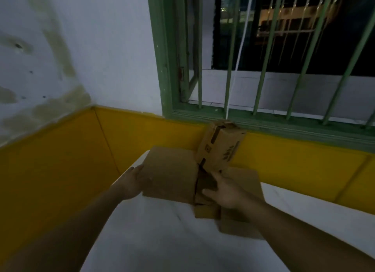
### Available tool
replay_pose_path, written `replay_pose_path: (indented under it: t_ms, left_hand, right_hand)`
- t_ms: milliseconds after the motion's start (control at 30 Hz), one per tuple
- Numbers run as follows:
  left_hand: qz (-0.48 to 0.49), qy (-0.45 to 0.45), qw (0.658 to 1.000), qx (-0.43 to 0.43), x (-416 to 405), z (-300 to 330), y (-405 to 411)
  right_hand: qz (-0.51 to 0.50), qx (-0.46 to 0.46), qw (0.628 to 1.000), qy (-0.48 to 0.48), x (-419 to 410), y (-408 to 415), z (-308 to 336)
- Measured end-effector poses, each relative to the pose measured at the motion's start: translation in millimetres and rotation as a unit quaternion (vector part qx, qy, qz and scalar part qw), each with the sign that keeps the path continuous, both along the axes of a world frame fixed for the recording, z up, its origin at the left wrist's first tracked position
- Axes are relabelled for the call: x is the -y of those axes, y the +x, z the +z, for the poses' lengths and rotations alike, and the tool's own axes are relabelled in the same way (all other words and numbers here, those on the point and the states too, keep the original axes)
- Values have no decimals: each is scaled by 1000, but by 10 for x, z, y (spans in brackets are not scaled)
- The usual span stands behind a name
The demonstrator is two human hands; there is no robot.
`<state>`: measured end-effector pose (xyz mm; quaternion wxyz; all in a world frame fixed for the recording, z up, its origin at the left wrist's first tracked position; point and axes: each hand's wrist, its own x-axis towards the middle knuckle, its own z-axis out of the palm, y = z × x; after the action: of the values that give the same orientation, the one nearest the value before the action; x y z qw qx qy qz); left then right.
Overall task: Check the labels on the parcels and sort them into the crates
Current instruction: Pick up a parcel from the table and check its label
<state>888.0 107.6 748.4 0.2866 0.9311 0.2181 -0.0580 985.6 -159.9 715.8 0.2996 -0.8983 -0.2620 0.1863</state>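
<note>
Over the white table, seen from my head camera, I have a plain brown cardboard parcel raised between both hands. Its broad face is matte and unprinted, squarish, with soft blurred edges, and I can see no label on the side turned to me. My left hand lies against the parcel's left edge, fingers fairly straight and pressed flat to the card. My right hand is at the parcel's right side near a dark seam, with the thumb across the cardboard and the fingers curled round it.

Behind and just above my right hand, a narrower printed box stands tilted, leaning toward the yellow wall band; its top flaps look ragged and dark markings run down its side. Beneath my right wrist a flat sheet of cardboard lies on the table's smooth surface, and smaller brown pieces sit below the parcel, too blurred to tell apart.

Above the glossy yellow band the wall is white and stained, and a green window frame holds slim green bars.
</note>
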Motion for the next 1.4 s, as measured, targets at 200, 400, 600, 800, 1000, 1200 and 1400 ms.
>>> replay_pose_path:
  t_ms: [200, 400, 600, 800, 1000, 1200, 1400]
  left_hand:
    - [48, -130, 990, 24, -867, -470, 599]
    - [57, -268, 961, -27, -873, -636, 901]
    - [77, -336, 939, -7, -983, -715, 886]
    - [134, -282, 949, 51, -1080, -326, 555]
    - [125, -226, 953, 159, -882, 294, 71]
    - [131, -182, 953, 205, -278, 630, -351]
    - [113, -173, 952, 224, 193, 797, -577]
  right_hand:
    - [-94, 26, 992, -76, -1018, 105, -378]
    - [-194, -39, 977, -75, -1298, 208, -486]
    - [-221, -61, 973, 6, -1412, 183, -452]
    - [-181, -39, 981, 51, -1553, 78, -95]
    - [-127, -7, 980, 154, -1310, -196, 497]
    - [-118, 38, 976, 176, -770, -566, 820]
    - [-131, 46, 971, 196, -284, -875, 982]
